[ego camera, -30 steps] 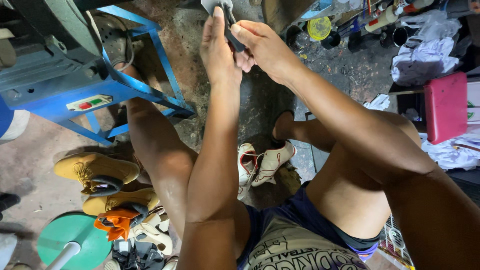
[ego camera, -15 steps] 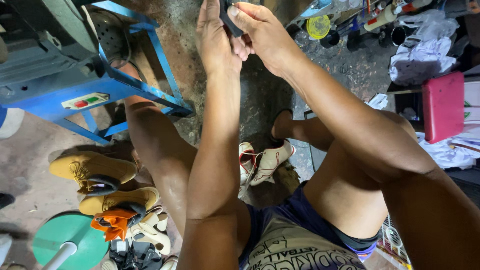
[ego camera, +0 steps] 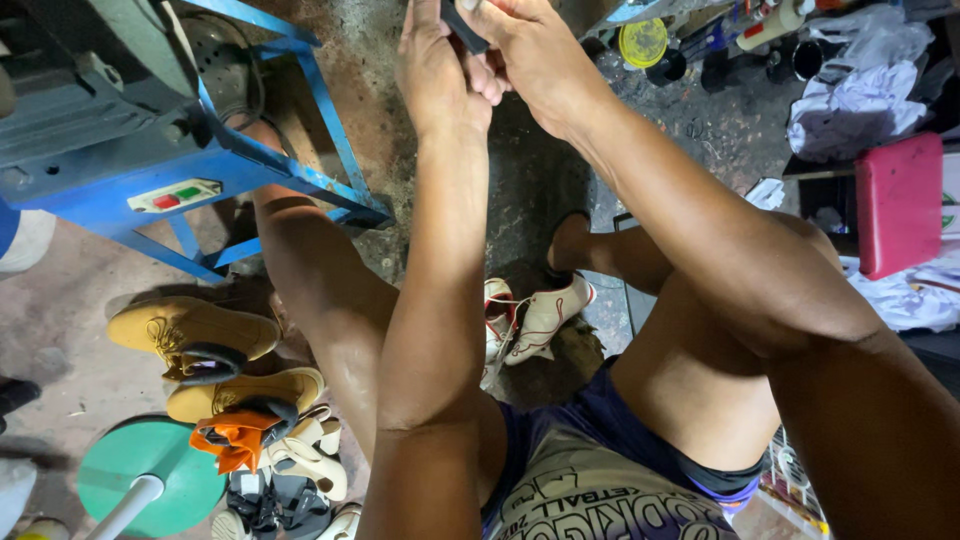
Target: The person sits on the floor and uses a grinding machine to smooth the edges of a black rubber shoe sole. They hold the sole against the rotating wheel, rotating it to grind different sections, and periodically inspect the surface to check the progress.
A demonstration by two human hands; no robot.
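Note:
Both arms reach forward to the top edge of the head view. My left hand [ego camera: 437, 70] and my right hand [ego camera: 530, 50] are pressed together around a small dark object [ego camera: 462, 28], mostly cut off by the frame's top edge. I cannot tell what the object is. My bare legs are spread below, and a white shoe with red laces [ego camera: 535, 315] lies on the floor between them.
A blue metal machine frame [ego camera: 250, 160] with a switch box stands at left. Tan boots [ego camera: 195, 335], sandals and an orange rag pile at lower left beside a green round base [ego camera: 150, 470]. A red box [ego camera: 900, 200], white cloths, a yellow lid and bottles sit at right.
Both hands have moved upward toward the top of the view, so the dark object is now more cut off. The legs and floor items stay put.

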